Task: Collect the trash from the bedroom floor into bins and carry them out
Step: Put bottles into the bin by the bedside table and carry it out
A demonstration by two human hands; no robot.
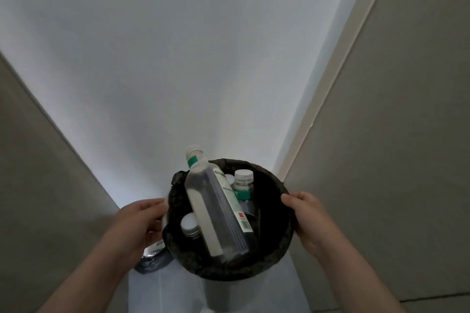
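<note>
A round bin (274, 246) lined with a black bag is held up in front of me. My left hand (137, 223) grips its left rim and my right hand (309, 218) grips its right rim. A tall clear plastic bottle (213, 208) with a white cap and green band leans out of the bin. A smaller capped bottle (243, 185) stands behind it, and another capped bottle (190, 225) shows low on the left. Under my left hand something dark and shiny (152, 259) hangs beside the bin; I cannot tell what it is.
A white wall (190, 58) fills the view ahead. A beige surface (38, 173) closes in on the left. On the right stands a beige door (394, 134) with a lighter frame (330, 79). The space between them is narrow.
</note>
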